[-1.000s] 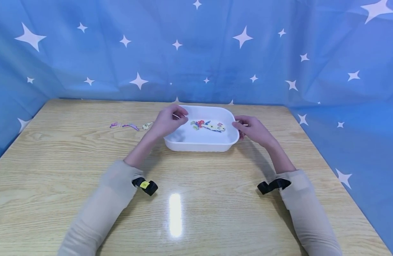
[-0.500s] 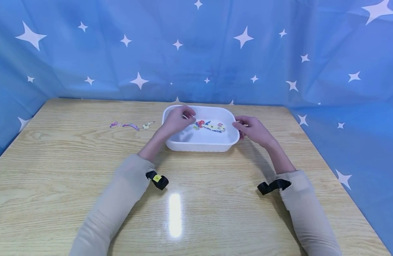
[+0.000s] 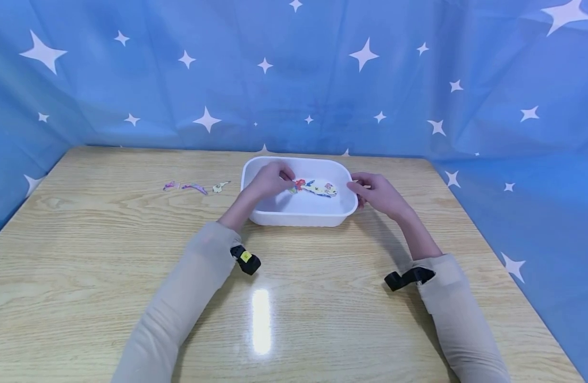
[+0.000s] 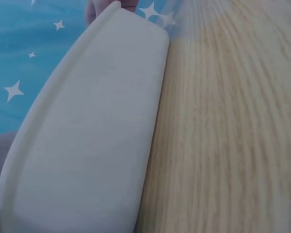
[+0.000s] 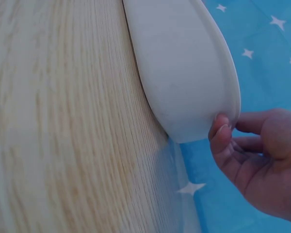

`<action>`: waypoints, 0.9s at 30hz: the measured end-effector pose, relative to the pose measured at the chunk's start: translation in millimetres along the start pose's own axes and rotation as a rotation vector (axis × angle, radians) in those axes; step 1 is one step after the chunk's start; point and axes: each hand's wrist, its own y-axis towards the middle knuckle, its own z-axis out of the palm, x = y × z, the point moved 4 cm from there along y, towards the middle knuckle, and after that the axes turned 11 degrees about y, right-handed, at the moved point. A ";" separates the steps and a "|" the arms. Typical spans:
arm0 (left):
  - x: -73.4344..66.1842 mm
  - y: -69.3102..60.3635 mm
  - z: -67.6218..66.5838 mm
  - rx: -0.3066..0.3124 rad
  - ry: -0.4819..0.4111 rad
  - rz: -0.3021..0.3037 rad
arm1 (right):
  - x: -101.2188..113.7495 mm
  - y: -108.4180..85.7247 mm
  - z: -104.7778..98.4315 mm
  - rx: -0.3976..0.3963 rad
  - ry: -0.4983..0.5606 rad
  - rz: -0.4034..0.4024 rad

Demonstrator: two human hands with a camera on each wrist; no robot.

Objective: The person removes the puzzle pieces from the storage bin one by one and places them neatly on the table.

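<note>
A white tub [image 3: 301, 219] stands on the wooden table, its outer wall [image 4: 87, 121] filling much of the left wrist view. Inside it lie flat colourful pieces: a red one [image 3: 300, 184] and a pale patterned one [image 3: 322, 190]. My left hand [image 3: 271, 181] is inside the tub at its left part, fingers bent down beside the red piece; whether they pinch anything is hidden. With thumb and fingers, my right hand [image 3: 377, 194] grips the tub's right rim, which the right wrist view shows with the hand [image 5: 266, 160] at the corner.
Left of the tub on the table [image 3: 107, 239] lie a pale yellow piece [image 3: 220, 187], a purple curved piece [image 3: 195, 188] and a small pink-purple piece [image 3: 170, 185]. A blue curtain with white stars [image 3: 294, 96] hangs behind the table and along its sides.
My left hand has moved right, from the tub's left edge to beside the red piece, uncovering the tub's left rim and the yellow piece. My right hand stays on the rim.
</note>
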 end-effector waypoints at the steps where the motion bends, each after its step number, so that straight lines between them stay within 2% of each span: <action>1: 0.0 0.7 0.5 0.006 0.005 0.001 | 0.0 0.0 -0.1 0.001 0.002 0.000; 10: 0.6 3.9 7.3 0.046 0.079 0.041 | -1.3 -0.9 -1.1 0.006 -0.004 -0.004; 15: 0.7 2.9 11.3 0.090 0.118 0.044 | -2.1 -0.7 -1.4 0.011 0.000 -0.003; 22: 2.8 2.6 13.4 0.110 0.190 0.052 | -1.5 -0.8 -1.3 0.011 -0.008 -0.005; 27: 3.5 2.2 13.6 0.124 0.204 0.041 | -2.4 0.7 -0.9 0.014 0.003 -0.007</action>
